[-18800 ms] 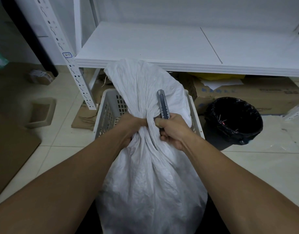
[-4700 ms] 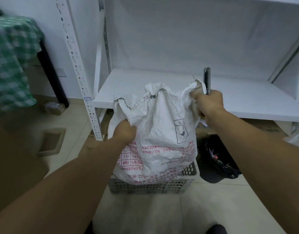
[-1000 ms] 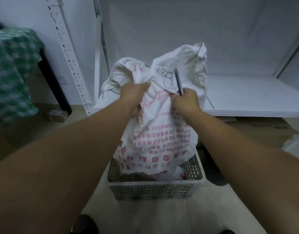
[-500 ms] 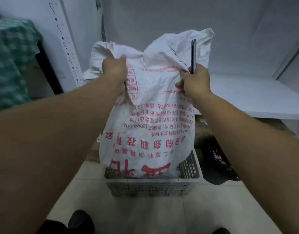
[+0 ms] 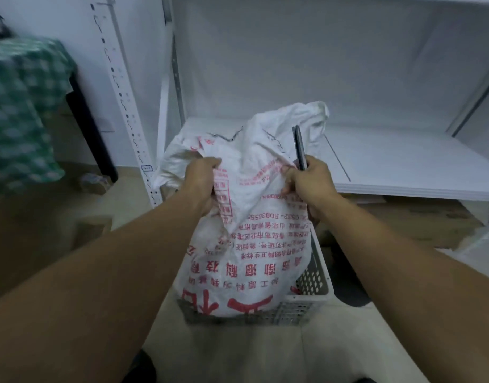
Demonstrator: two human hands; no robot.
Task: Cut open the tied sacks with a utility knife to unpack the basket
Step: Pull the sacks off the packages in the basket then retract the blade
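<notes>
A white woven sack (image 5: pixel 248 255) with red upside-down print stands in the grey perforated basket (image 5: pixel 312 302) on the floor. Its lower end rests inside the basket. My left hand (image 5: pixel 200 178) grips the sack's upper left fabric. My right hand (image 5: pixel 311 183) pinches the sack's upper right part and also holds the grey utility knife (image 5: pixel 299 147), which points up. I cannot see any blade. The sack's top edge flops loose above my hands. What lies in the basket under the sack is hidden.
A white metal shelf (image 5: pixel 403 161) stands right behind the basket, its perforated upright (image 5: pixel 121 100) to the left. A green checked cloth (image 5: pixel 19 111) hangs at the far left. A dark bin (image 5: pixel 348 277) sits right of the basket, cardboard (image 5: pixel 436 219) under the shelf.
Over the last second I raised the sack high above the basket, then lowered it again. Both hands have come down and kept their grip; the knife stays in my right hand.
</notes>
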